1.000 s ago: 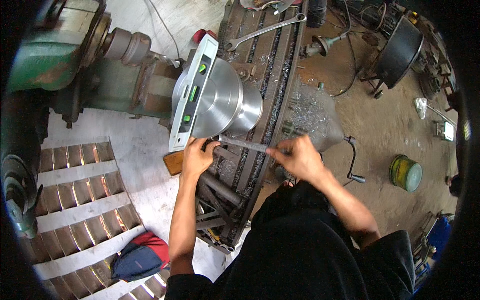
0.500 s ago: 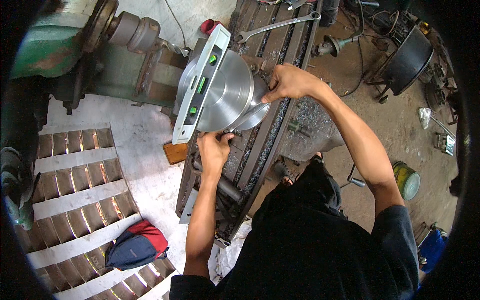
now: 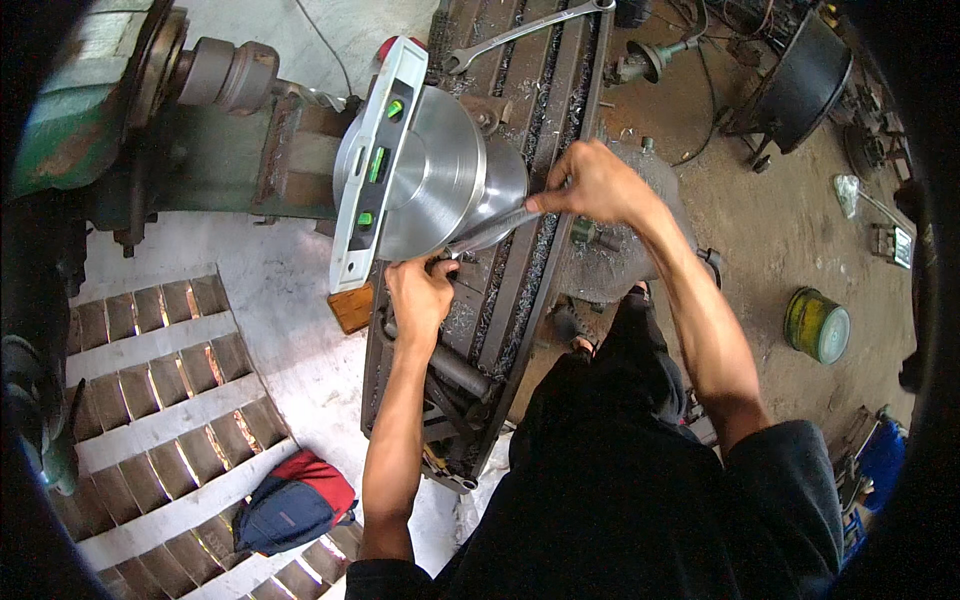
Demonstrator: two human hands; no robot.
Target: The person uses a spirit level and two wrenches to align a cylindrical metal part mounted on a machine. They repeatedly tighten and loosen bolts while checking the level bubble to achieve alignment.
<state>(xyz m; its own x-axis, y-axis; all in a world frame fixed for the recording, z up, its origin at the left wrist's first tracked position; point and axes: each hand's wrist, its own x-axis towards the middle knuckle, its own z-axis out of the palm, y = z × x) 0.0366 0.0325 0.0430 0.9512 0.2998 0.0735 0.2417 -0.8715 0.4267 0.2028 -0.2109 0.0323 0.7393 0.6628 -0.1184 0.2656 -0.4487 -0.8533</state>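
Note:
A large shiny round metal workpiece with stepped discs sits on the slotted machine table. Across its left face leans a white spirit level with green vials. My right hand is closed, pinching the upper right end of a slim grey metal bar. The bar slants down along the workpiece's near side. At its lower end my left hand is closed, thumb and fingers pinched around it below the discs; the fingertips are partly hidden.
An open-ended wrench lies on the far part of the table, among metal shavings. At left stands the green machine with its chuck and drill bit. A wooden block, a red and blue backpack and a yellow-green bucket are around.
The whole view has shifted slightly, moving the workpiece and level toward the left. My right hand has moved a little away from the discs, and more of the slim bar shows between my hands.

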